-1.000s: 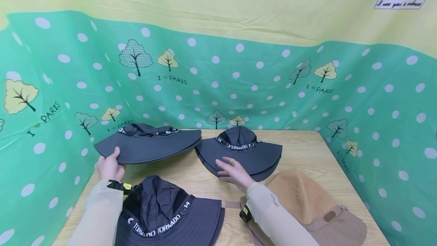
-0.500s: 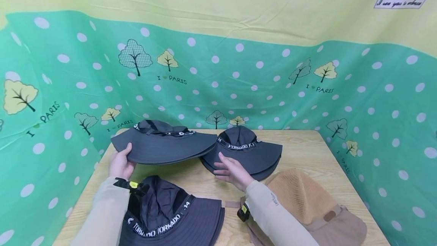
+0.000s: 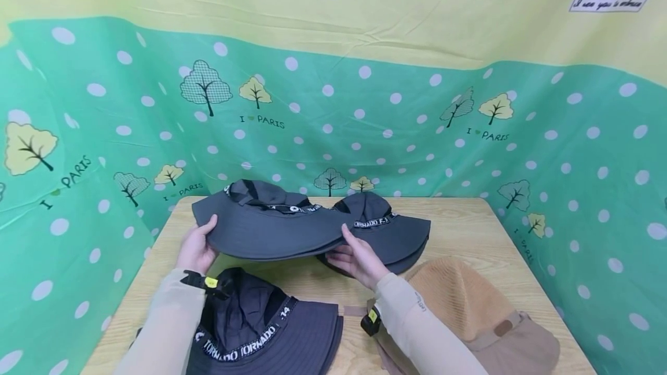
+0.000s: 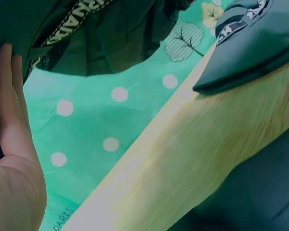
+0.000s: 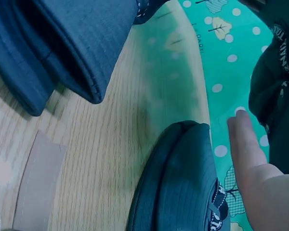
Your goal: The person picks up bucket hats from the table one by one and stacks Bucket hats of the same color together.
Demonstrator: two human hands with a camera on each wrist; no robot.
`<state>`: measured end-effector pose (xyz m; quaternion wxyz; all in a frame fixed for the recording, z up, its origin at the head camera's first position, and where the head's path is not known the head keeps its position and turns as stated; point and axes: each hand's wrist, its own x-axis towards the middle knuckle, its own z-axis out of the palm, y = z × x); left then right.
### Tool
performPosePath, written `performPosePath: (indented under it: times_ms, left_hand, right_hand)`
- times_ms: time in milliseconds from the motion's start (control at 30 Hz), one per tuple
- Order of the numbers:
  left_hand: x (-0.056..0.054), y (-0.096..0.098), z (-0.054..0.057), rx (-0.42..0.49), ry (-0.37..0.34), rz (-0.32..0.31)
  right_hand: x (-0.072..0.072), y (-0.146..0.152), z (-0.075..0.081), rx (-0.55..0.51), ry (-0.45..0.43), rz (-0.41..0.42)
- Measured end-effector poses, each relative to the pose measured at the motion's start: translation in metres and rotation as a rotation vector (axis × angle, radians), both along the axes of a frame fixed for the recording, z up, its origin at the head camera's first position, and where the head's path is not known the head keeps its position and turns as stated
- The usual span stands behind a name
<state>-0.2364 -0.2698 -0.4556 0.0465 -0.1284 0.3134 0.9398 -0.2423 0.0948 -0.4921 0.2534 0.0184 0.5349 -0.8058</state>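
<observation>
Above the table's left half, a dark grey wide-brimmed sun hat (image 3: pixel 271 229) is held up, crown on top and tilted. My left hand (image 3: pixel 198 249) grips the left end of its brim, thumb on the upper side and fingers beneath. At the right end my right hand (image 3: pixel 359 256) has its thumb over the brim edge and its fingers below. In the left wrist view the hat's underside (image 4: pixel 120 53) shows above the left fingers (image 4: pixel 12 106). The right fingers (image 5: pixel 245 139) lie straight alongside the hat in the right wrist view.
Behind the right hand, another dark sun hat (image 3: pixel 401 236) rests on the wooden table (image 3: pixel 458 213). A third dark hat (image 3: pixel 271 328) lies in front, partly under the left forearm. A tan and brown cap (image 3: pixel 458 300) sits at front right, beneath the right forearm. Patterned cloth (image 3: pixel 359 103) surrounds the table.
My left hand has carried the held sun hat rightward, so it now overlaps the back hat in view. The right hand, earlier apart from it, now grips its right brim end.
</observation>
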Motion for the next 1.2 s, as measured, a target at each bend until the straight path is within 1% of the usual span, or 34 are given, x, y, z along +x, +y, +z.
performPosePath:
  times_ms: [67,200,333,467,600,800,933,1100,1200]
  left_hand:
    - [-0.001,0.003,0.000,-0.024,-0.003,-0.030]
    - [-0.003,0.008,0.000,-0.067,-0.001,-0.076]
    - [-0.004,0.013,-0.001,-0.107,0.024,-0.099]
    - [-0.003,0.018,-0.003,-0.128,0.059,-0.112]
    - [-0.003,0.020,-0.005,-0.135,0.070,-0.106]
    - [-0.002,0.022,-0.005,-0.163,0.044,-0.091]
    - [-0.002,0.022,-0.002,-0.187,0.050,-0.096]
    - [0.000,0.021,0.003,-0.249,0.073,-0.108]
    - [0.000,0.020,0.007,-0.263,0.070,-0.117]
  right_hand:
    - [-0.001,0.001,0.001,-0.033,0.000,-0.038]
    - [-0.003,0.005,0.000,-0.052,-0.017,-0.144]
    - [-0.004,0.010,-0.001,-0.051,-0.040,-0.242]
    - [-0.005,0.013,-0.001,-0.055,-0.046,-0.315]
    - [-0.006,0.014,0.000,-0.019,-0.012,-0.353]
    - [-0.007,0.015,0.004,0.050,0.071,-0.386]
    - [-0.007,0.017,0.007,0.073,0.114,-0.409]
    - [-0.006,0.021,0.012,0.093,0.138,-0.430]
    - [-0.006,0.023,0.015,0.096,0.147,-0.429]
